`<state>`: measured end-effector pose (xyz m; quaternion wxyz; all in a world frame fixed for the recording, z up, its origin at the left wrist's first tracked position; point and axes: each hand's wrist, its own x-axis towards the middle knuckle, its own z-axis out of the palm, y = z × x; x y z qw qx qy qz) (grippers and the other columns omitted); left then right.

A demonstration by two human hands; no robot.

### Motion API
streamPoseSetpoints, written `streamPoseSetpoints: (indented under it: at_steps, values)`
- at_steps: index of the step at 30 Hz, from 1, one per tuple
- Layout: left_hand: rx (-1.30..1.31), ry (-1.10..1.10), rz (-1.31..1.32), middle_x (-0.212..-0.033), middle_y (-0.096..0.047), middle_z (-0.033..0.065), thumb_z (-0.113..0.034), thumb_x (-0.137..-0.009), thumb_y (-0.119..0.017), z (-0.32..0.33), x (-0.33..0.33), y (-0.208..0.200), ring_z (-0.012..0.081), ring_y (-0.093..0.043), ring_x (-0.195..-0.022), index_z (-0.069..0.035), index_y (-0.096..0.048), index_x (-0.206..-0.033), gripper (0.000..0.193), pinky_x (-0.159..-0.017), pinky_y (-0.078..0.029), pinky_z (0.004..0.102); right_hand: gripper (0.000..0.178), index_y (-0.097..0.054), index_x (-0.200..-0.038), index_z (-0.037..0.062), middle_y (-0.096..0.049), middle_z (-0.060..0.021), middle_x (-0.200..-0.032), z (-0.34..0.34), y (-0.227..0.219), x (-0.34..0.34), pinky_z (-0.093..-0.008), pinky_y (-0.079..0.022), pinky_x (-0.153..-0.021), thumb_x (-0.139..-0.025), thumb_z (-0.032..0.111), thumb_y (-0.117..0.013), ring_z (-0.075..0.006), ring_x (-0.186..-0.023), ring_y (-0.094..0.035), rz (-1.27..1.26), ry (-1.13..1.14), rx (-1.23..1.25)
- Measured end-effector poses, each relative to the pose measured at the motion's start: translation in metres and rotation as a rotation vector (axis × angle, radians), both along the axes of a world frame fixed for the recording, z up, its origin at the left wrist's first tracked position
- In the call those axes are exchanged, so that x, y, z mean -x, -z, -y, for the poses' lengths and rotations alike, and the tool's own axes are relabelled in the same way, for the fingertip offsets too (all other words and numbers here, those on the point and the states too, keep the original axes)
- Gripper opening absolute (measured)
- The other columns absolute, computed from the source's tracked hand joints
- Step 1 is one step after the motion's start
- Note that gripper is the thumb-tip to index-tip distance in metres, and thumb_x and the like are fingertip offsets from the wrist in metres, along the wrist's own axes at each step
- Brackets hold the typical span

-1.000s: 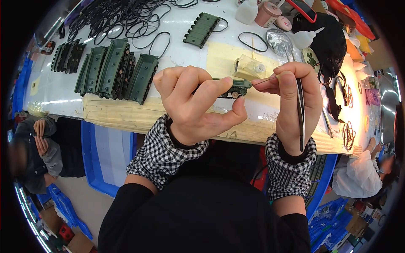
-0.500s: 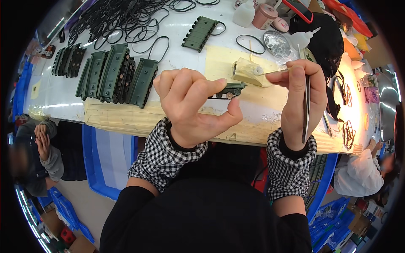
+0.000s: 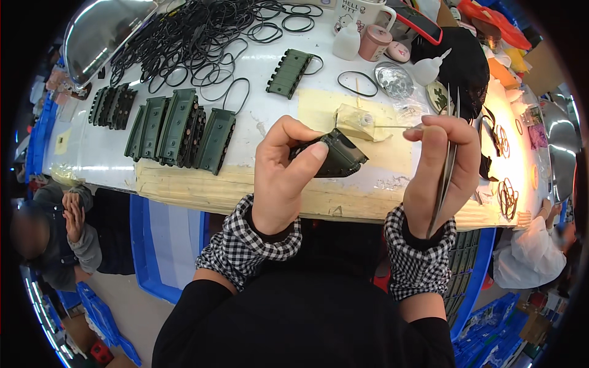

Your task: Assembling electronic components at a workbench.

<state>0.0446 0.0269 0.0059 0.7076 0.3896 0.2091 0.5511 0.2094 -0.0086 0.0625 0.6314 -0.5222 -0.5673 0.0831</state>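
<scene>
Left hand [image 3: 281, 184]: thumb and forefinger pinching green part [image 3: 337, 158], which juts out right of them, long axis roughly left-right, free end facing right hand [image 3: 422, 175]. Right fingertips pinch thin rod [image 3: 392, 127], pointing left from them; tweezers [image 3: 438, 199] tucked lengthwise in same hand. Rod tip beside taped block [image 3: 350, 130], beyond green part, nearer left fingertips; contact unclear.

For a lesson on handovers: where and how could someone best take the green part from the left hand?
Probably take the green part by its right end, coming from the right: the left hand pinches it toward the left, leaving the right end jutting out.
</scene>
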Motion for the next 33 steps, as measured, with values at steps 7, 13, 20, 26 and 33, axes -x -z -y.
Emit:
streamPoseSetpoints:
  at_steps: [7, 13, 20, 26, 33]
  values:
    - [0.11, 0.14, 0.07, -0.094, -0.067, 0.0063, -0.009, -0.092, -0.059, 0.006, -0.004, 0.002, 0.0097, -0.061, -0.088, -0.006, -0.054, -0.094, 0.006, -0.081, -0.048, 0.0269, 0.008, -0.054, -0.101, -0.0023, -0.06, -0.01, -0.091, 0.008, 0.007, 0.017, -0.0228, -0.048, -0.072, -0.097, 0.004, -0.054, -0.0121, -0.079, -0.062, -0.152, -0.29, 0.032]
    - [0.116, 0.164, 0.07, -0.094, -0.068, 0.0073, -0.009, -0.092, -0.058, 0.009, -0.004, -0.001, 0.0098, -0.063, -0.087, -0.006, -0.053, -0.095, 0.006, -0.081, -0.05, 0.0265, 0.006, -0.057, -0.098, -0.0021, -0.06, -0.0087, -0.088, 0.009, 0.008, 0.015, -0.0222, -0.048, -0.068, -0.095, 0.002, -0.059, -0.0114, -0.076, -0.06, -0.084, -0.268, 0.033]
    - [0.1, 0.175, 0.095, -0.095, -0.068, 0.008, -0.009, -0.093, -0.058, 0.01, -0.004, 0.001, 0.0107, -0.063, -0.089, -0.006, -0.053, -0.095, 0.006, -0.083, -0.05, 0.0276, 0.006, -0.061, -0.093, 0.0005, -0.06, -0.006, -0.083, 0.008, 0.011, 0.013, -0.0225, -0.042, -0.061, -0.09, 0.002, -0.065, -0.0104, -0.067, -0.052, 0.021, -0.195, 0.011]
    - [0.101, 0.184, 0.099, -0.096, -0.067, 0.0078, -0.008, -0.093, -0.057, 0.009, -0.004, 0.001, 0.0107, -0.063, -0.09, -0.006, -0.054, -0.095, 0.005, -0.083, -0.05, 0.0276, 0.006, -0.061, -0.093, 0.0011, -0.06, -0.0055, -0.082, 0.008, 0.009, 0.013, -0.0231, -0.042, -0.06, -0.091, 0.004, -0.066, -0.0104, -0.067, -0.052, 0.039, -0.176, 0.028]
    - [0.01, -0.015, -0.031, -0.091, -0.064, 0.0056, -0.008, -0.085, -0.066, 0.013, -0.008, -0.003, 0.0118, -0.058, -0.083, -0.005, -0.056, -0.092, 0.013, -0.079, -0.047, 0.0271, 0.01, -0.056, -0.098, -0.0028, -0.061, -0.0062, -0.083, 0.011, -0.002, 0.015, -0.0243, -0.051, -0.071, -0.097, 0.007, -0.056, -0.0141, -0.078, -0.066, -0.359, -0.203, 0.146]
